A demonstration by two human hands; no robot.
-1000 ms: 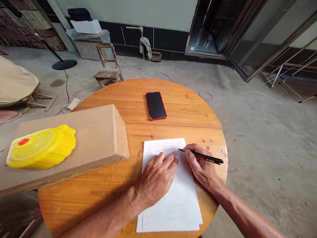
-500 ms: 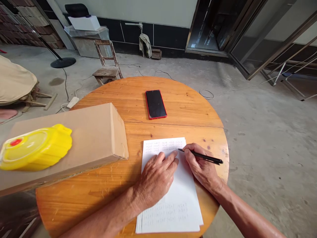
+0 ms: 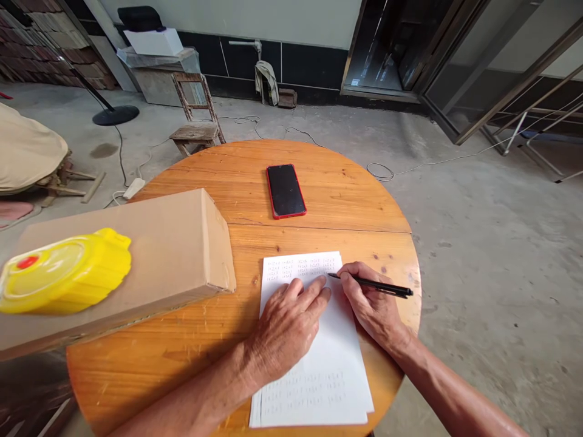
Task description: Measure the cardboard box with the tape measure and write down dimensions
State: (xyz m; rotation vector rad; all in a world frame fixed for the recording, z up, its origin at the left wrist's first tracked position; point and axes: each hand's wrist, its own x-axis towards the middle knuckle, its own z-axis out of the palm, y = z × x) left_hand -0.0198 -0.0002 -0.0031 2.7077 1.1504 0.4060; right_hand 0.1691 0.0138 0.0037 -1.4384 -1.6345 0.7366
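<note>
While your right hand [image 3: 376, 308] pinches the black pen [image 3: 389, 288] over the paper [image 3: 330, 358] on the table [image 3: 350, 188] | your left hand [image 3: 289, 328] lies loosely open, covering some paper | yellow tub [image 3: 75, 273] on box [image 3: 175, 240] left, phone [image 3: 286, 191] ahead | pen's back end slightly higher than before

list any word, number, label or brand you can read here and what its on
Paper, top rows: small handwritten groups, perhaps "1×2×3", too small to be sure
Paper, bottom rows: faint handwriting, unreadable
Phone, cardboard box, yellow container: no readable text
</note>
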